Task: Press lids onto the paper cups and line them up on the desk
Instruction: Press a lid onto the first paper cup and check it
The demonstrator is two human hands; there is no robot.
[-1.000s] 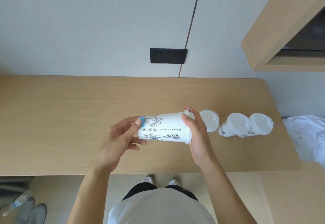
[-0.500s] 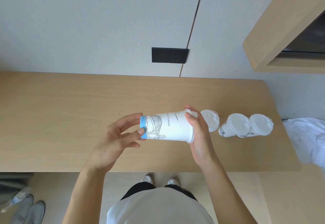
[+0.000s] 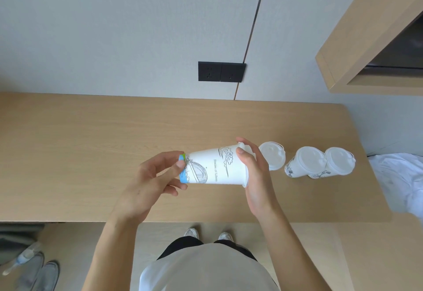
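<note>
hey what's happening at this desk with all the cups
A person is holding a white paper cup with line drawings and a blue base sideways above the light wooden desk. The left hand pinches its base, and the right hand cups the end with the white plastic lid. To the right, three more lidded white cups stand in a row on the desk.

Cup (image 3: 215, 167) rotated about its axis between both hands since earlier: small icons and text gone from view, bridge drawing and cloud sketch now face up. Left fingers (image 3: 180, 163) shifted on base.
</note>
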